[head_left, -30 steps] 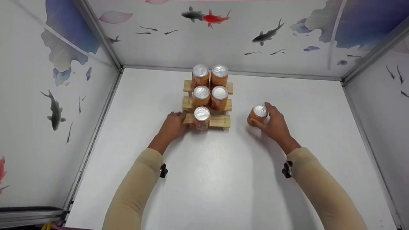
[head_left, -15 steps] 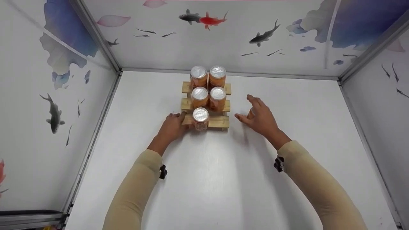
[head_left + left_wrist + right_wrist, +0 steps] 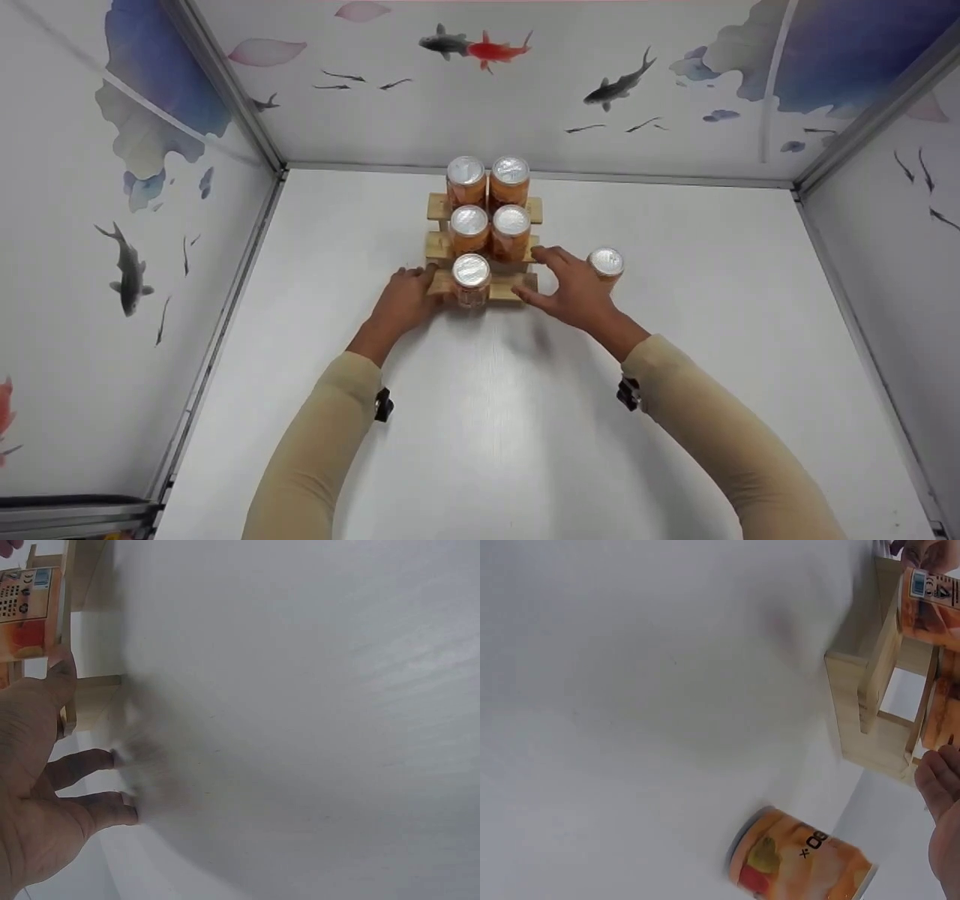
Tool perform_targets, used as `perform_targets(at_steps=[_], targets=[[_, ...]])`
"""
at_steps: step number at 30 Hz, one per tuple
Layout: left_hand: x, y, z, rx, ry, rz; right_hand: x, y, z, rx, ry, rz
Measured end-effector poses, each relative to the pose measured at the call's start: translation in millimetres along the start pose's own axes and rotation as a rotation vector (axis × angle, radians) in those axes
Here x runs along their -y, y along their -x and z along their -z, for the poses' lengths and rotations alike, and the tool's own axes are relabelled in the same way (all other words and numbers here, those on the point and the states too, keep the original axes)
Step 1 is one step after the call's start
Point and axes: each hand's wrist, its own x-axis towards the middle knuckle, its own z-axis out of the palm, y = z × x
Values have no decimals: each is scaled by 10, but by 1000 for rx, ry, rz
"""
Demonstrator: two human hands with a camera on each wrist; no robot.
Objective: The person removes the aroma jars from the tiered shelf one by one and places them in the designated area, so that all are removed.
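A three-step wooden rack (image 3: 507, 288) holds orange cans with silver lids. Two stand on the top step, two on the middle step, and one can (image 3: 471, 276) on the left part of the bottom step. My left hand (image 3: 405, 298) grips the left end of that bottom step; its thumb (image 3: 60, 667) lies against the plank and other fingers reach down toward the table. My right hand (image 3: 576, 294) is at the rack's right end, thumb and fingers spread, holding nothing. Just behind it a loose can (image 3: 606, 264) stands upright on the table, partly covered by the hand.
The rack stands on a white table (image 3: 480, 450) close to the back wall (image 3: 525, 112). Printed panels with fish and leaves enclose the left, back and right sides. A metal rail (image 3: 675, 181) runs along the table's back edge.
My right hand has let go of the loose can and moved left to the rack's right end. The can stays standing on the table. My left hand keeps its place on the rack.
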Motion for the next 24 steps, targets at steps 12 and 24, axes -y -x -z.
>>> perform_targets(at_steps=[12, 24], targets=[[21, -15, -33, -37, -22, -7, 288, -97, -276, 83, -93, 83], [3, -28, -16, -30, -13, -9, 470, -212, -510, 0, -80, 90]])
